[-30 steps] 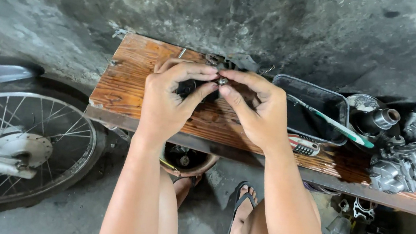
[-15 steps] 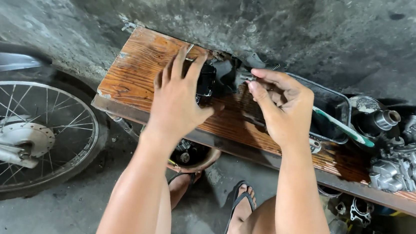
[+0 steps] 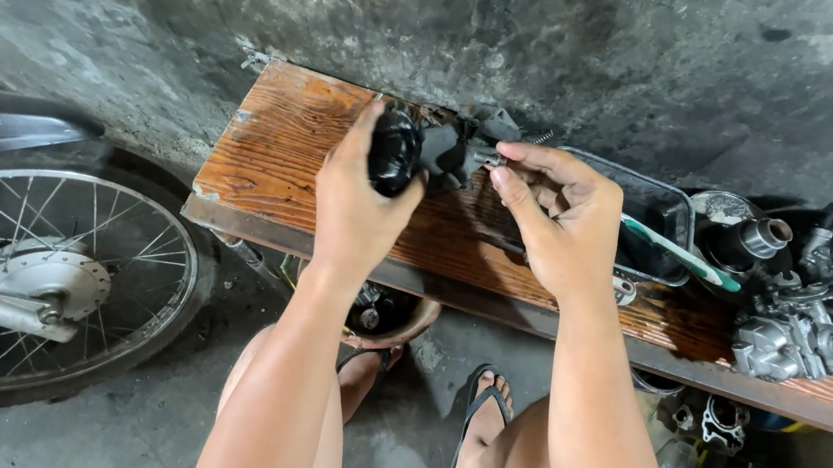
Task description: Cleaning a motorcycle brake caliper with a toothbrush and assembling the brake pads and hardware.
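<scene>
My left hand (image 3: pixel 358 209) grips a black, greasy engine part (image 3: pixel 422 149), a carburetor-like body, and holds it up above the wooden bench (image 3: pixel 274 141). My right hand (image 3: pixel 558 221) pinches a small metal piece at the right side of that part, fingers closed on it. Both forearms reach up from below, over my knees and sandalled feet.
A dark metal tray (image 3: pixel 655 210) with a green-handled toothbrush (image 3: pixel 681 252) sits right of my hands. Grey metal carburetor parts (image 3: pixel 811 319) crowd the bench's right end. A motorcycle wheel (image 3: pixel 41 281) stands at left. A bowl (image 3: pixel 389 317) lies under the bench.
My hands rose off the bench with the black part. They were together over it; now the left holds it upright while the right works at its side.
</scene>
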